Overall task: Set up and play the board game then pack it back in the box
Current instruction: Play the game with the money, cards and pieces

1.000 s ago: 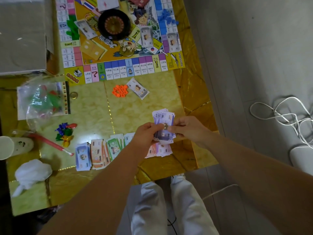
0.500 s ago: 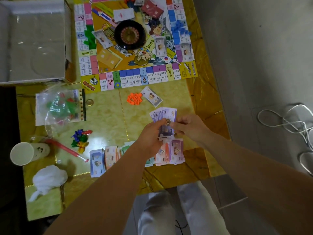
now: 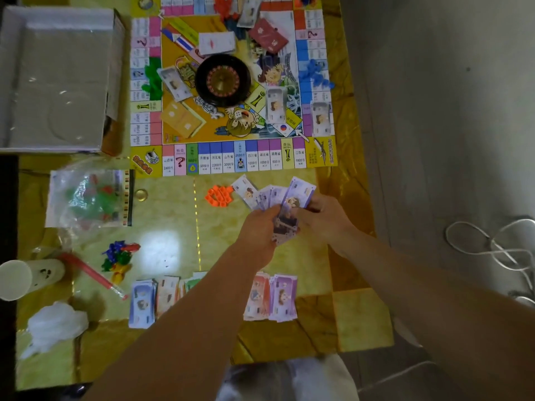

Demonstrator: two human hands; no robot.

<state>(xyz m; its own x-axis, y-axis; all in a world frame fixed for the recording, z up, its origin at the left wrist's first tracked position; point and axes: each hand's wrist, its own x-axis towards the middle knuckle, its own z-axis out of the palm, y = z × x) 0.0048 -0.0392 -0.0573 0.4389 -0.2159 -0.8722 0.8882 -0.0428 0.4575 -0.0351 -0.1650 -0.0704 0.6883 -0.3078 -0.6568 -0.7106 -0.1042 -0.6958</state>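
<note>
The game board (image 3: 231,157) lies open at the far side of the table, with a black roulette wheel (image 3: 222,80) at its centre and cards and small plastic pieces on it. My left hand (image 3: 257,227) grips a fanned stack of purple play money (image 3: 285,204) just below the board. My right hand (image 3: 324,217) pinches the top note of that fan. Sorted piles of play money (image 3: 278,296) lie in a row near the table's front edge, partly hidden by my left forearm. The open empty box (image 3: 55,79) sits at the far left.
Orange plastic houses (image 3: 219,195) lie next to a single note below the board. A clear bag of pieces (image 3: 89,198), a cluster of coloured pawns (image 3: 118,256), a paper cup (image 3: 26,277), a red pen and crumpled white plastic (image 3: 55,325) occupy the left. White cable (image 3: 492,250) lies on the floor right.
Both hands have moved away from the money row toward the board with the purple fan. The camera has tilted, so more of the board and box show.
</note>
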